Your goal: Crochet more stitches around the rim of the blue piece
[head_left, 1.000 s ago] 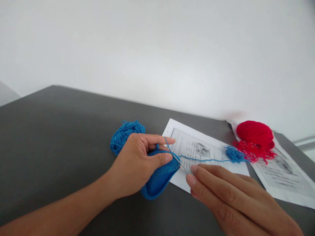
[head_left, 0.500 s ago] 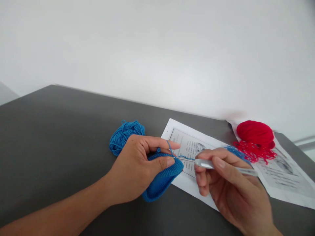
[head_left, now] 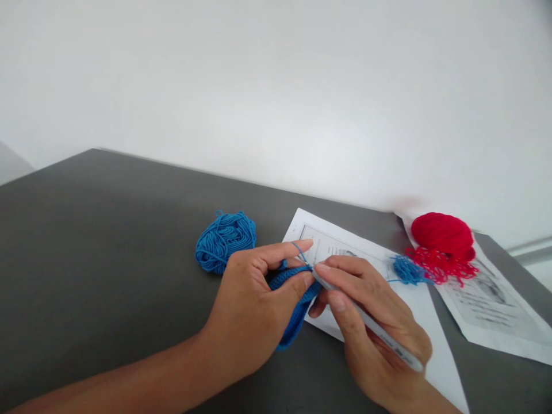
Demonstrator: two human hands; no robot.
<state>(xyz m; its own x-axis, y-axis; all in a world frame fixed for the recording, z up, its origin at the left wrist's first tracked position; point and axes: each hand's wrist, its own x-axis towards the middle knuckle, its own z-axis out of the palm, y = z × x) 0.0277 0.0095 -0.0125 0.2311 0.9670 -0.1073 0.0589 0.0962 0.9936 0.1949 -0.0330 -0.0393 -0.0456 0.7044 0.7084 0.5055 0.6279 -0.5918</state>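
While my left hand (head_left: 254, 296) pinches the blue crocheted piece of yarn (head_left: 293, 328) under its thumb, a thin blue strand (head_left: 299, 251) passing over its outstretched index finger, my right hand (head_left: 379, 322) grips the slim grey-handled crochet hook (head_left: 382, 332) like a pen. I have the hook's front end right at the piece's upper edge, its tip too small to make out. I see the piece between both hands, partly in front of the white printed paper sheet (head_left: 442, 362). Just beyond my left hand, the loose oval ball of blue yarn (head_left: 226, 241) lies on the flat dark grey table (head_left: 107, 259).
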